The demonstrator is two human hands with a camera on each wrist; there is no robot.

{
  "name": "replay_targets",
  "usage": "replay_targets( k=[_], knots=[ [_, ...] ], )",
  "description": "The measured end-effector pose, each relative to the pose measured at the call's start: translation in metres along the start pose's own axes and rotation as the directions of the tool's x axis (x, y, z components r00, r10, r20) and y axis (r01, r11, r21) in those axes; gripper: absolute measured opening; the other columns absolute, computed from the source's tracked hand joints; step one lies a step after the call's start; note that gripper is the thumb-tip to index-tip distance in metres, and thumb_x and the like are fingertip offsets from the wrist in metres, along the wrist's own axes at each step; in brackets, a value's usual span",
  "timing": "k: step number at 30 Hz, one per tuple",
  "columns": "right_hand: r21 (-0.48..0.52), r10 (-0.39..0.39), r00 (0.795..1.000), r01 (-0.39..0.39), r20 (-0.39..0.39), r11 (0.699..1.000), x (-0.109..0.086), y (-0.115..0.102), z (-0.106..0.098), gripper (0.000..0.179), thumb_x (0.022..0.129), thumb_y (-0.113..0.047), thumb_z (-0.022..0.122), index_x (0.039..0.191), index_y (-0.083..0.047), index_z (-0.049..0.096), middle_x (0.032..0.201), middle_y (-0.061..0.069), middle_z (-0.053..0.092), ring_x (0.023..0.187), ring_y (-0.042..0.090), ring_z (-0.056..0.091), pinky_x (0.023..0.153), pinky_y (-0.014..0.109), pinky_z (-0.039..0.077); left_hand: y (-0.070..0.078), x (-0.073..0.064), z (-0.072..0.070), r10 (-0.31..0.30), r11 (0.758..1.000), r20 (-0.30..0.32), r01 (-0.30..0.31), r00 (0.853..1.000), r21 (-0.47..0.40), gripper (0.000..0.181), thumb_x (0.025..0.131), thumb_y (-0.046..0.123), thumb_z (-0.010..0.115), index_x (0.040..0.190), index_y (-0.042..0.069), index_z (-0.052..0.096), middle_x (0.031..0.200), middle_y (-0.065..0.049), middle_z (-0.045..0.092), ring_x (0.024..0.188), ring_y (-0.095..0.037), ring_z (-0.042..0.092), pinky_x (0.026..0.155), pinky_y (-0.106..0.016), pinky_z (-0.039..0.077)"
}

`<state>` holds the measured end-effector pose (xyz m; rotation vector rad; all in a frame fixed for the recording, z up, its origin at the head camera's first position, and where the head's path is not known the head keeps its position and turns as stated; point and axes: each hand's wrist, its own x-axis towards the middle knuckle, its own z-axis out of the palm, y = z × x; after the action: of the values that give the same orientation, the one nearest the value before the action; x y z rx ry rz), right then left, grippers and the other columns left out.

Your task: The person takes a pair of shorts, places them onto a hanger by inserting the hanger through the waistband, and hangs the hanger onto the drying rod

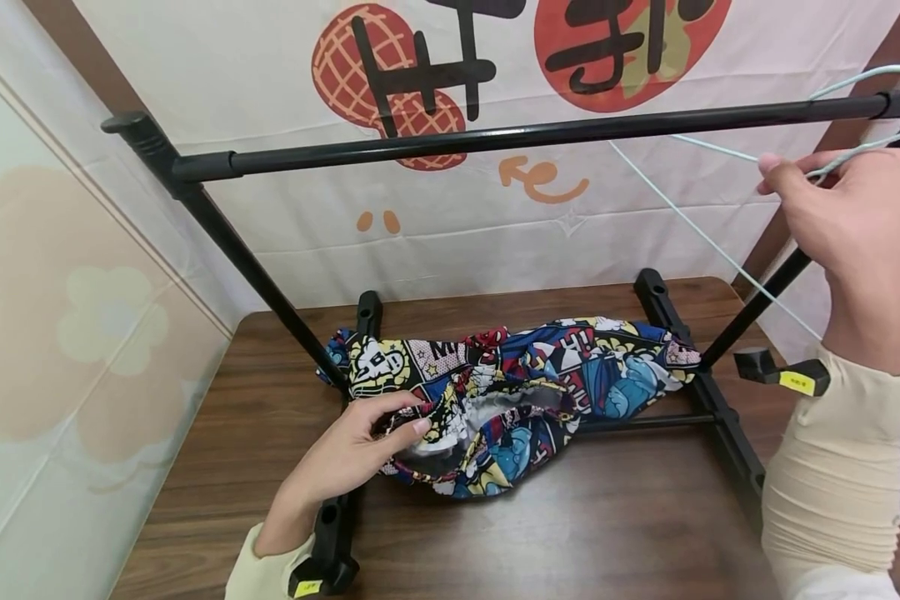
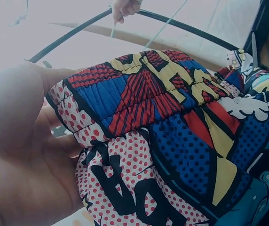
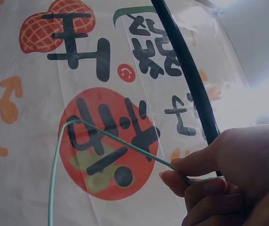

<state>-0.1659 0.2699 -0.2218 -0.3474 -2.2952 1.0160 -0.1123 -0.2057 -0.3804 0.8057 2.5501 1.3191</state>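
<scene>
A comic-print garment point(image 1: 525, 446) with a gathered elastic waistband point(image 2: 139, 96) lies bunched across the lower part of a black tube rack, its grey inside showing through the opening. My left hand point(image 1: 360, 454) holds the near left edge of that opening, thumb on one side of the cloth and fingers on the other. Up at the right, my right hand point(image 1: 855, 208) pinches a thin pale green cord point(image 1: 712, 242) between thumb and forefinger. The cord point(image 3: 120, 141) also loops near the right end of the top bar point(image 1: 525, 135). Its far ends are hidden.
The rack stands on a dark wood table point(image 1: 570, 525), on two black feet point(image 1: 720, 425) joined by a low crossbar point(image 1: 645, 422). A white printed cloth point(image 1: 270, 92) hangs behind, and a pale flowered panel point(image 1: 67, 333) is at the left.
</scene>
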Motion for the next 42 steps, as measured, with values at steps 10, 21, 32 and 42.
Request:
replay_targets(
  k=[10,21,32,42],
  knots=[
    [0.133,-0.052,0.999,0.053,-0.013,0.99,-0.027,0.004,0.003,0.03,0.097,-0.037,0.072,0.069,-0.043,0.067,0.044,-0.018,0.041,0.042,0.006,0.028,0.044,0.028,0.019,0.006,0.001,0.003,-0.199,0.979,-0.065,0.201,0.978,0.03,0.052,0.109,0.038,0.057,0.149,0.006,0.056,0.155,-0.015,0.056,0.149,-0.036,0.046,0.122,-0.061,0.036],
    [0.419,-0.199,0.943,0.072,0.267,0.905,-0.083,0.005,0.031,0.029,0.1,-0.03,0.074,0.087,-0.004,0.075,0.066,-0.013,0.063,0.064,0.015,0.041,0.057,0.031,0.029,0.011,0.009,0.004,-0.229,0.973,-0.084,0.231,0.97,0.011,0.057,0.11,0.039,0.054,0.154,0.003,0.049,0.164,-0.019,0.045,0.157,-0.04,0.034,0.124,-0.068,0.028],
    [0.995,-0.546,0.837,-0.051,-0.005,-0.087,-0.112,-0.019,0.075,0.035,0.104,0.011,0.042,0.078,0.015,0.063,0.055,0.002,0.025,0.046,0.011,0.019,0.04,0.02,0.013,0.031,0.021,-0.006,-0.028,0.999,-0.156,0.02,0.987,-0.049,0.03,0.11,0.027,0.057,0.136,0.014,0.062,0.135,-0.004,0.066,0.134,-0.021,0.054,0.117,-0.049,0.041],
    [0.992,-0.621,0.775,0.114,-0.119,-0.048,-0.144,0.0,0.161,0.024,0.102,-0.002,0.06,0.082,0.001,0.073,0.058,0.006,0.045,0.048,0.012,0.026,0.043,0.026,0.02,0.051,0.027,-0.012,0.035,0.98,-0.172,-0.068,0.985,-0.189,0.017,0.113,0.022,0.05,0.118,0.01,0.059,0.099,-0.008,0.062,0.081,-0.012,0.066,0.075,-0.028,0.058]
  ],
)
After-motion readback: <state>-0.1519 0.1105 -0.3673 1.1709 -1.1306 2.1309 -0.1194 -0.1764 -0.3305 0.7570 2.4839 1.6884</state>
